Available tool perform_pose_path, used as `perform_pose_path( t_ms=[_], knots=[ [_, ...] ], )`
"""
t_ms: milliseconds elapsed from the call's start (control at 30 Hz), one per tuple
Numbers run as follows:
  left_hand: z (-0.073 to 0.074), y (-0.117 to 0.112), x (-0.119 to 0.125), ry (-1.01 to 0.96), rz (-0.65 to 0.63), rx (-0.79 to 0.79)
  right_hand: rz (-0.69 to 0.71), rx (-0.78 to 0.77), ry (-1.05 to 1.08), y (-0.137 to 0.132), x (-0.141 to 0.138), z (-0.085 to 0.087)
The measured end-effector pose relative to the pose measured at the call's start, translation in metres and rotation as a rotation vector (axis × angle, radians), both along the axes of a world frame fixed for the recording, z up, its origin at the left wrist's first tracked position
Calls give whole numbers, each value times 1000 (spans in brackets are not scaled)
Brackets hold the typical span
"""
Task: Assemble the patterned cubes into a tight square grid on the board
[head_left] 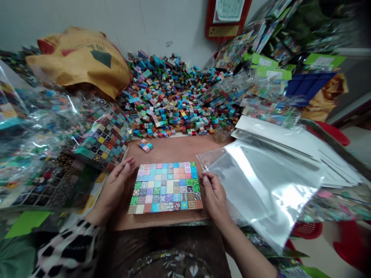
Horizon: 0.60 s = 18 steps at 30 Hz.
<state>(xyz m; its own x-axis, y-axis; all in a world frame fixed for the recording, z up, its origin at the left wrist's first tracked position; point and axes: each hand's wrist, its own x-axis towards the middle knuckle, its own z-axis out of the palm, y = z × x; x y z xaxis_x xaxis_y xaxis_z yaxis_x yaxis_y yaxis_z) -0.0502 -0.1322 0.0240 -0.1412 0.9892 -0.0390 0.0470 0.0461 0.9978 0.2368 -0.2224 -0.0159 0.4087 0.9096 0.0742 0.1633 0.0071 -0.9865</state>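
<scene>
A flat rectangle of small patterned cubes (pixel 165 189), set in tidy rows, lies on the brown board (pixel 179 148) in front of me. Just off its left edge is my left hand (pixel 117 183), fingers stretched out and holding nothing. At the right edge, my right hand (pixel 214 195) has thumb and forefinger pinched at the near corner of a clear plastic bag (pixel 261 185). The bag spreads out to the right, glossy and flat. A few joined cubes (pixel 145 145) lie loose behind the rectangle.
A big heap of loose cubes (pixel 174 100) stands against the wall. Bagged cube sets (pixel 101 143) crowd the left, below a yellow sack (pixel 84 61). White sheets (pixel 290 146) are stacked at right, near more packs and a blue bin (pixel 310 87).
</scene>
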Motion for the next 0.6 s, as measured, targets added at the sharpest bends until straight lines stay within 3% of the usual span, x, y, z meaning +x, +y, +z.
perform_pose_path(
  t_ms=[200,600],
  knots=[
    [-2,-38,15,-209,31,-73,-19,-5,-26,-1,1,3],
    [-15,-48,17,-127,-46,-46,-13,-25,52,-4,4,-6]
  ],
)
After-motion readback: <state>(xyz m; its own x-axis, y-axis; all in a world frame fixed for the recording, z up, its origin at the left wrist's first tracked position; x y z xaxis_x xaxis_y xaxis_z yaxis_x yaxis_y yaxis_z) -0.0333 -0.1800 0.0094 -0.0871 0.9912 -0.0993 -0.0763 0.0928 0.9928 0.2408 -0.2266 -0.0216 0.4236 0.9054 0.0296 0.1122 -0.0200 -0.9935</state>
